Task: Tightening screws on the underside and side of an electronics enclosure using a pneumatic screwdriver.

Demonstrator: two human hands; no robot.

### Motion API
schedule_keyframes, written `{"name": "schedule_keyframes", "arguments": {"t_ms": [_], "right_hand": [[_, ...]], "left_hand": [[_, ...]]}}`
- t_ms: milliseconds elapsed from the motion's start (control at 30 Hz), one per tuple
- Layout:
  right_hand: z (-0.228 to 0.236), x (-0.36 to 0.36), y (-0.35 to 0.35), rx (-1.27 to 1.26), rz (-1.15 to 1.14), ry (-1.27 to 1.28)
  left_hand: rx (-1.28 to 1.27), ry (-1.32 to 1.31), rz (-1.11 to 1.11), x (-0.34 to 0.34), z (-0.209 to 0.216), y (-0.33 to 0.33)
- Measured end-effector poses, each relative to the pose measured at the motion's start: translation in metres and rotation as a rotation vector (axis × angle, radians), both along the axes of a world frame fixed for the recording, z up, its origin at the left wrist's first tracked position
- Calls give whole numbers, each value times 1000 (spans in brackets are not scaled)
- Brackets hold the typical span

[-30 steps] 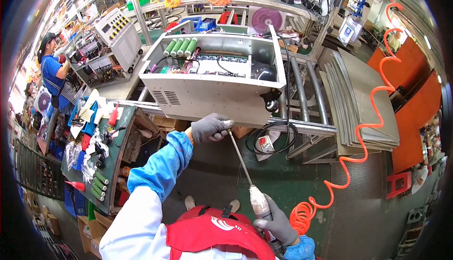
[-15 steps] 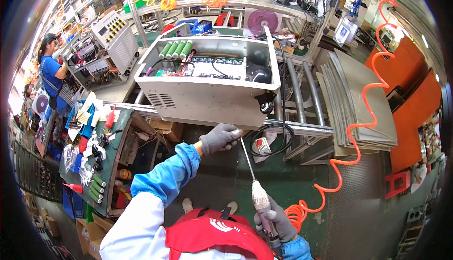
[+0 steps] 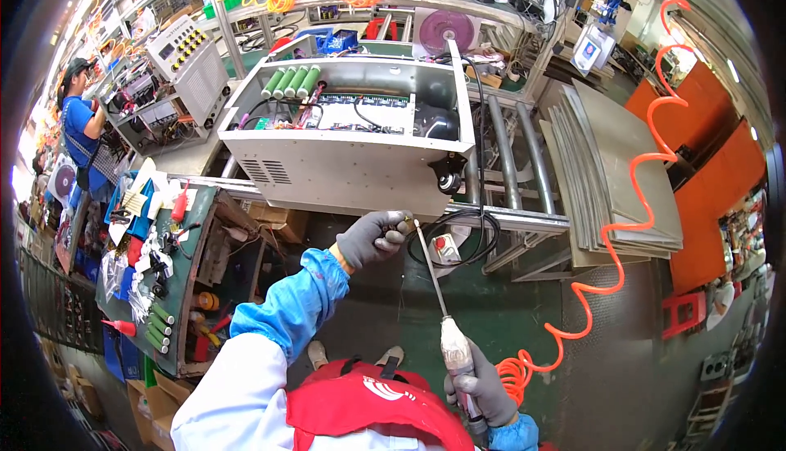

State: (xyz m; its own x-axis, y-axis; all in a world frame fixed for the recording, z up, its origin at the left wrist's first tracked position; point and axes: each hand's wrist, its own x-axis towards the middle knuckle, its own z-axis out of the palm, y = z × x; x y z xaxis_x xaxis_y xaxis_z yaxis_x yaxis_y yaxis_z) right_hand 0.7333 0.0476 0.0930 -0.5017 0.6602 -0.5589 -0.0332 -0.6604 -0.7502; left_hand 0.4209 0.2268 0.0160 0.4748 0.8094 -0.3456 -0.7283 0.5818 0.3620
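Note:
My right hand (image 3: 489, 389) is wrapped round a power screwdriver (image 3: 456, 351), with the orange coiled hose (image 3: 612, 258) running close by. Its long thin bit (image 3: 431, 272) points up and away from me. Beside the bit's tip, my gloved left hand (image 3: 372, 240) is curled closed with the fingertips pinched together. Something small shows at those fingers, too tiny to name. Just beyond both hands stands an open grey metal cabinet (image 3: 336, 174), with green cylinders (image 3: 291, 81), circuit boards and wiring inside. A black caster (image 3: 448, 181) sits at its near right corner.
The cabinet rests on a roller conveyor (image 3: 509, 156). A black cable (image 3: 483, 242) loops below its edge by a red-button box (image 3: 445, 248). To the left, a green-topped bench (image 3: 182, 320) carries loose parts. Metal sheets (image 3: 614, 176) lean at right. A person in blue (image 3: 80, 123) stands far left.
The view has shifted slightly, moving the cabinet a little left in it. My left fingers have drawn back slightly from the bit's tip and curled more. The right hand keeps its hold.

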Motion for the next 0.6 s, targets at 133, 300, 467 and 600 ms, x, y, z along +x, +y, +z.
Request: {"name": "schedule_keyframes", "arguments": {"t_ms": [133,300,467,600], "right_hand": [[-8,2,-2,4,1,-5],[-7,-2,1,46,27,-40],[-19,0,1,235,28,-160],[-17,8,9,56,83,-83]], "left_hand": [[21,80,16,3,8,-3],[45,50,11,-1,7,-5],[136,282,30,2,13,-1],[202,310,29,-4,14,-1]]}}
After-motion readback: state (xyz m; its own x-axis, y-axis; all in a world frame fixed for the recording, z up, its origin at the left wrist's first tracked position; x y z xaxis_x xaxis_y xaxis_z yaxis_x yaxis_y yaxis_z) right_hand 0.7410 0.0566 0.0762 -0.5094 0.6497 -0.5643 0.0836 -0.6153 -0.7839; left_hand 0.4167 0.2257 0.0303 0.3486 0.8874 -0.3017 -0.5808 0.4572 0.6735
